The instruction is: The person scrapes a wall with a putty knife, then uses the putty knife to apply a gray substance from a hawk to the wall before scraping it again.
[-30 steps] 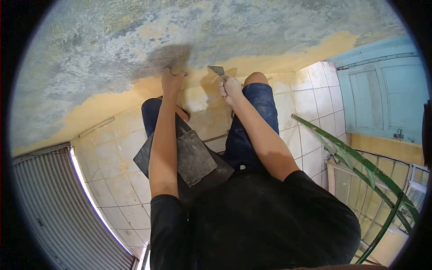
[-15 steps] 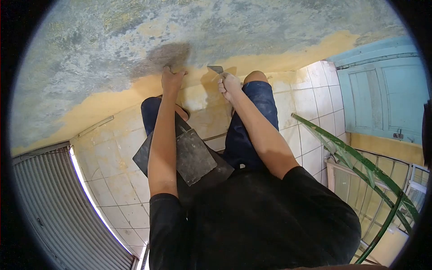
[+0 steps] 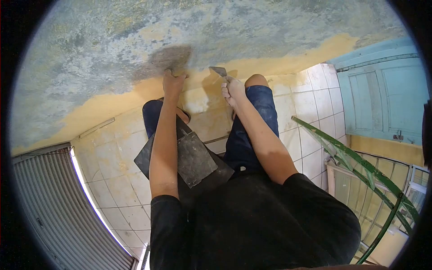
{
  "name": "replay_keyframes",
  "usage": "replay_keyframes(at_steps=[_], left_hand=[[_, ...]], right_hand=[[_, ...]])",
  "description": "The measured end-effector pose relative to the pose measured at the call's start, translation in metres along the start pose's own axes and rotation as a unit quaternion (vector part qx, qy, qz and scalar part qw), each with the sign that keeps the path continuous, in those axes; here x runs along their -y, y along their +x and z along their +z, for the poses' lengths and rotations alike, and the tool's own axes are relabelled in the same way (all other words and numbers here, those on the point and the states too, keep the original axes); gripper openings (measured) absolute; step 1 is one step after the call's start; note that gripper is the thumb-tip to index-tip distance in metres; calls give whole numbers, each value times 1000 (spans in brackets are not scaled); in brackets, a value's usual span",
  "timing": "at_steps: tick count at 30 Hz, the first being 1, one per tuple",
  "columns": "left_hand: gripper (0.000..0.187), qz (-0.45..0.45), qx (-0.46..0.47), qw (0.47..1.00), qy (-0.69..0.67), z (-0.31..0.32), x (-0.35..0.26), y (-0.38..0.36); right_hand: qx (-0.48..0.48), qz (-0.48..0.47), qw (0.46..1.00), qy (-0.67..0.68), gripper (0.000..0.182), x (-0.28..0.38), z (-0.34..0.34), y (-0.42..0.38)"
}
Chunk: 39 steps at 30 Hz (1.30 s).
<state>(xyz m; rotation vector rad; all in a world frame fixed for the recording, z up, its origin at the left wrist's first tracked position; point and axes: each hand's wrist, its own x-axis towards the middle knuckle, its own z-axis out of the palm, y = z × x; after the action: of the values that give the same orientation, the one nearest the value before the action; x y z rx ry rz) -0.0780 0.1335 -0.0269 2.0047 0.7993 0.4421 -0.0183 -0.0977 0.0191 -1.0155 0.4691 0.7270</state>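
My right hand [image 3: 234,91] is closed around the handle of a putty knife [image 3: 219,71], its grey blade pointing at the foot of the wall. To the left, my left hand [image 3: 173,86] is against the lower wall [image 3: 252,31], fingers bent and thumb out to the side. A dark brownish patch lies on the wall just above its fingertips; I cannot tell what this hand holds. Across my lap rests a dark flat board [image 3: 220,173] with a dusty grey square plate [image 3: 196,158] on top, partly behind my left forearm.
Pale tiles [image 3: 119,189] cover the floor, with yellow smears near the wall. A ribbed metal shutter [image 3: 49,198] stands at left. On the right are a light blue door [image 3: 382,94], a green metal frame [image 3: 351,150] and a barred yellowish panel [image 3: 378,184].
The view has shifted slightly. My right hand and the putty knife have moved a little to the right and down in view; my left hand stays at the same spot on the wall.
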Motion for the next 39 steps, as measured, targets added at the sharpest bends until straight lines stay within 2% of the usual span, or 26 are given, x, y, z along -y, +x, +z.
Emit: replay_keyframes(at_steps=[3,5,8,9,11,14,18,21,23,26,27,29,30,32,36,38,39], left_hand=[[49,-39,12,999,26,-8,-13,-6],[52,-84,70,993,-40,-13,-21,-7],[53,-37,15,999,-3,4,9,2],[53,-36,12,999,-3,-1,2,2],[38,-40,20,999,11,-8,-17,-8],[39,-63,45,997,-7,-4,-11,-3],[39,-55,33,998,-1,-11,-25,-8],[41,-18,6,999,35,0,-8,-8],[42,-34,26,996,-79,10,12,5],[40,-70,58,996,-9,-21,-44,-18],[40,-70,55,996,-9,-22,-41,-15],[38,-63,65,995,52,-15,-27,-9],[38,-65,67,994,51,-11,-20,-8],[36,-71,56,996,-11,-7,-12,-5],[36,-67,54,995,43,-8,-16,-4],[44,-36,0,999,-33,8,12,3],[44,-37,2,999,-32,6,9,1]], right_hand=[[6,-5,1000,-6,10,-1,-5,3],[2,16,1000,6,10,-5,-9,22],[-3,23,1000,7,10,2,0,0],[-1,23,1000,6,10,3,0,-3],[32,5,999,11,9,5,-5,-7],[23,17,999,26,9,2,-9,11],[43,20,999,20,8,3,-8,4],[26,-3,1000,-13,9,-9,-12,12],[41,16,997,58,11,-14,-13,25],[66,24,992,105,15,-15,-12,13],[69,24,992,104,15,-11,-7,8],[1,-3,1000,2,17,-3,1,-3],[-2,-2,1000,2,17,-7,-4,7],[52,-3,998,31,17,-20,-18,40],[28,5,999,-14,17,-3,0,3],[22,9,1000,-4,17,2,4,-7],[20,10,1000,-3,17,0,3,-2]])
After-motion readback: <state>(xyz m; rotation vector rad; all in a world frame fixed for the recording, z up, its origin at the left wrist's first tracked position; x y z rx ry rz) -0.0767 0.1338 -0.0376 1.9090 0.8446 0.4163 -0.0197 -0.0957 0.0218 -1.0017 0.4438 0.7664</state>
